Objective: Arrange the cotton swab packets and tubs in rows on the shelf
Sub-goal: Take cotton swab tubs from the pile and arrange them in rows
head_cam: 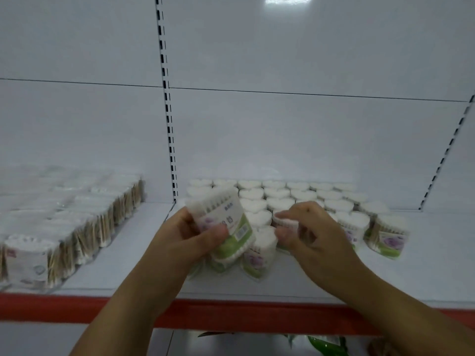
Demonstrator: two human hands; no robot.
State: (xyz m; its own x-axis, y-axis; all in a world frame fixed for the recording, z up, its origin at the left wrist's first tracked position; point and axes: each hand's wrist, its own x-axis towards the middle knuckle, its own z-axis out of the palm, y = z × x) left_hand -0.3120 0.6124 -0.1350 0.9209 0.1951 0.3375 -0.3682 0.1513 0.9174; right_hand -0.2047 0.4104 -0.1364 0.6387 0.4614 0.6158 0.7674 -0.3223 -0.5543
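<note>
Several heart-shaped tubs of cotton swabs [282, 195] stand in rows at the back of the white shelf [424, 265]. My left hand [195, 235] grips one tub with a green label [226, 217], lifted and tilted above the front tubs. My right hand [305, 227] pinches the top of another tub [285, 222] that stands in the rows. Two more tubs [257, 255] stand just in front, between my hands. On the left section, clear packets of wooden-stick swabs [64, 222] are lined up in rows.
A slotted upright [168, 124] divides the two shelf sections. The shelf's front edge carries a red strip [51, 308]. Two tubs [388, 235] stand at the right end of the rows. Green leaves [326, 343] show below the shelf.
</note>
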